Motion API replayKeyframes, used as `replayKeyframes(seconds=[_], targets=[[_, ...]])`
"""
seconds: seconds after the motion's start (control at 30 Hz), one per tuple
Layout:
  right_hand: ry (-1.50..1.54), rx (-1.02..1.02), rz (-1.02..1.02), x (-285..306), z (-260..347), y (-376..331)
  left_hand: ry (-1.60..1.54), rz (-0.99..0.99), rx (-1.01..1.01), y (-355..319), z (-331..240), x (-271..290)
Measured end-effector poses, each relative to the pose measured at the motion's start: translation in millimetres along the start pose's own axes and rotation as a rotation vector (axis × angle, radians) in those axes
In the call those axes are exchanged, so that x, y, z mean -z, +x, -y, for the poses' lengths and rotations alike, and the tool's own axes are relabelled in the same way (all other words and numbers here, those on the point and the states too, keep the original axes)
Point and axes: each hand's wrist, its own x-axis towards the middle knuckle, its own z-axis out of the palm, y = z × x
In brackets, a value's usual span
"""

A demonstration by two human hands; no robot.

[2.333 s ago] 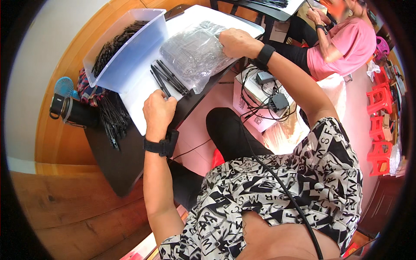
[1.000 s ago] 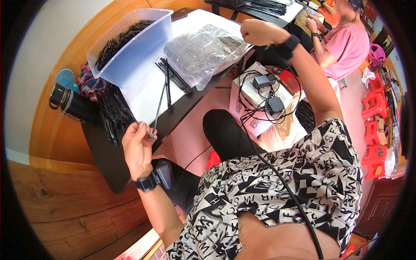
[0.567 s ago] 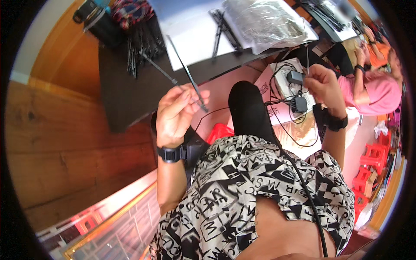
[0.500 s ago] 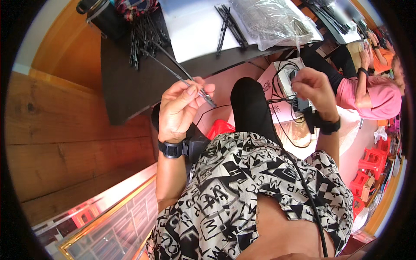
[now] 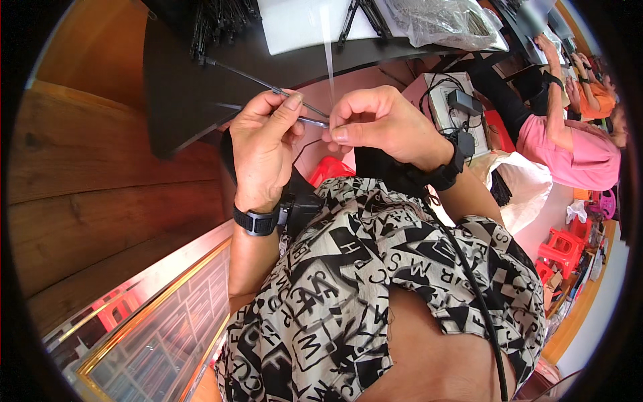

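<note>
My left hand is closed on thin black rods, pinched between thumb and fingers, their far ends reaching toward the table. My right hand meets it at the rods' near end, thumb and forefinger pressed together. A narrow translucent strip runs from the top of the picture down into that pinch. The right fingertips hide exactly how strip and rod ends touch. More black rods lie bundled on the dark table, beyond the left hand.
On the table are a white sheet, a few black rods and a clear plastic bag. To the right are a black adapter, a white sack and a person in pink. A red stool stands below.
My right hand has moved left, bringing the strip to the rods' near end. The left hand has shifted slightly left and up, still gripping the rods. The view has shifted too.
</note>
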Motion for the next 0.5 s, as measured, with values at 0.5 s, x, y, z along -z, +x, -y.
replayKeyframes(seconds=[0.5], targets=[[0.327, 0.135, -0.19, 4, -16, 9, -0.029, 0.234, -0.127, -2, -2, -2]])
